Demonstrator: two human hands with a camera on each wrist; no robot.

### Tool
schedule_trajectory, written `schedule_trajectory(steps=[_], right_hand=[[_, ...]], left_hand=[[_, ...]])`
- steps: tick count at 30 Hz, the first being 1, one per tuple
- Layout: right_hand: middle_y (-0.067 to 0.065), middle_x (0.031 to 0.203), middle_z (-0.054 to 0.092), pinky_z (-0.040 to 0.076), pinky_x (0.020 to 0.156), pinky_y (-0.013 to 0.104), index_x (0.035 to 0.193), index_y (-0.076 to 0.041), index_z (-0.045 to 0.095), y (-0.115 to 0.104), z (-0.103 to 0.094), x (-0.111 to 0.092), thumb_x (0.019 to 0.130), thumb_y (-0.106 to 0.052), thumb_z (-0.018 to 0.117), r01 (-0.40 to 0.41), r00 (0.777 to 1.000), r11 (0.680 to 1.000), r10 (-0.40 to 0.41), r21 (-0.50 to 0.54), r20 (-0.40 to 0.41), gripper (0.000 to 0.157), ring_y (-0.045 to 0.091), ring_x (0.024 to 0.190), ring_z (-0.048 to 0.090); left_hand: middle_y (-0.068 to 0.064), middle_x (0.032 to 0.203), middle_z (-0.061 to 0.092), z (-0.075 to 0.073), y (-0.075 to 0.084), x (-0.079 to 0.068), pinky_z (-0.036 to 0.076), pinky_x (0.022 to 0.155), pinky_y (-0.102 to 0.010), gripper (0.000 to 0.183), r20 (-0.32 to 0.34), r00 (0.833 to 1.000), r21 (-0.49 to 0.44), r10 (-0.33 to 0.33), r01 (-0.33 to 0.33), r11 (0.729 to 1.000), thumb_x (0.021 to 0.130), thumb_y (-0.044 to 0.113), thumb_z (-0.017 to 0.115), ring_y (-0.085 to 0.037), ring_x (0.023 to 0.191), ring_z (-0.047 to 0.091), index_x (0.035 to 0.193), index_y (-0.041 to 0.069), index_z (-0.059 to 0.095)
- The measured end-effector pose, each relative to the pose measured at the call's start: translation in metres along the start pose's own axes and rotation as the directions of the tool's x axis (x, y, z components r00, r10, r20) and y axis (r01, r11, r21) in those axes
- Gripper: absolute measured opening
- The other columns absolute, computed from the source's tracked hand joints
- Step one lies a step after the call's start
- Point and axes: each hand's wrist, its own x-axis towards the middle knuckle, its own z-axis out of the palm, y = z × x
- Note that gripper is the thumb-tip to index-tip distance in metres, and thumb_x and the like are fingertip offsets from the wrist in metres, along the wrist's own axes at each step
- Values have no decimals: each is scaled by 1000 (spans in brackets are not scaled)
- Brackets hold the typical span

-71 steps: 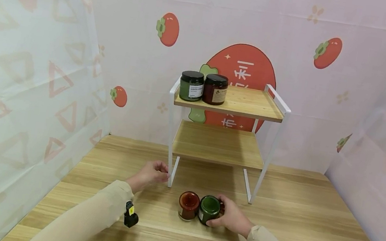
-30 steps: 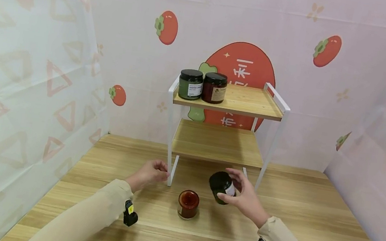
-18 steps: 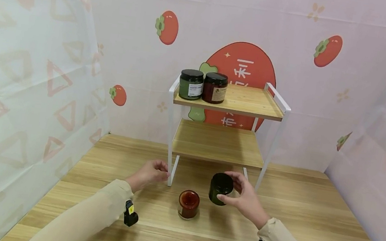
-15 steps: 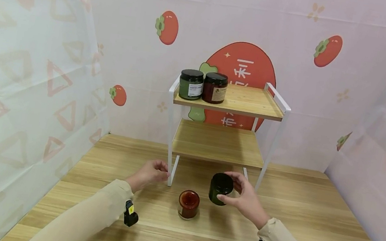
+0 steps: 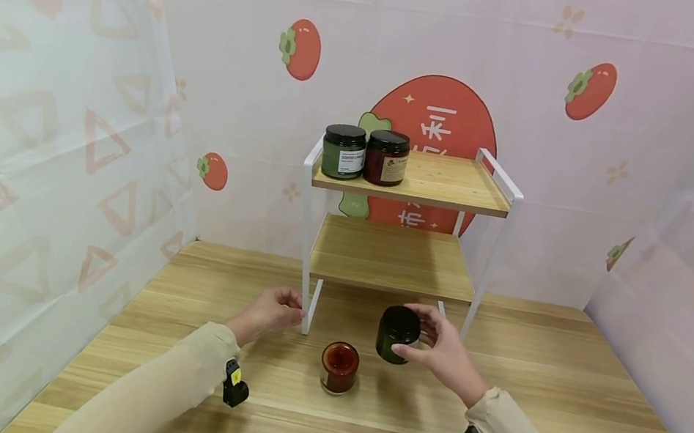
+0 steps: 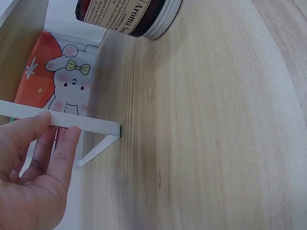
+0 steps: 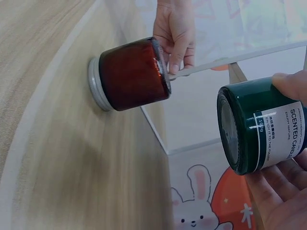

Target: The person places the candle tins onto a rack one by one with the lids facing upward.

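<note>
My left hand [image 5: 269, 315] pinches the front left leg [image 6: 81, 121] of a white-framed shelf rack, low down near the tabletop. In my right hand [image 5: 444, 352] is a green scented candle jar [image 5: 398, 335], gripped round its side with thumb and fingers. It is held above the table with its dark lid up; its glass base and white label [image 7: 283, 132] show in the right wrist view. Between the hands, a red-brown candle jar [image 5: 339, 368] stands upside down on its silver lid [image 7: 98, 85]. The left wrist view shows its "Aroma" label [image 6: 125, 12].
On the top shelf [image 5: 448, 179], a green candle jar [image 5: 343, 152] and a dark red candle jar [image 5: 386, 158] stand side by side at the left. A lower shelf [image 5: 394, 256] lies beneath. Behind the wooden table [image 5: 535, 391] hangs a printed cloth [image 5: 221, 66].
My right hand has lifted the green candle jar from beside the red-brown one, turned it lid up and brought it nearer the rack. My left hand stays at the leg.
</note>
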Motion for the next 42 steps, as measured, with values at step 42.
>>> schedule_trajectory(steps=[42], right_hand=[[-9,111,63,58,78,22,132,1,50,-80,-54,20,77,-6,81,64,990,993,-51,95,-134,63,3,95,67]], left_hand=[[-5,88,57,0,-1,1,58,78,-29,14,11,1000,-4,29,-29,1000,88,-3,64,-12,80,63,99,-3,55]])
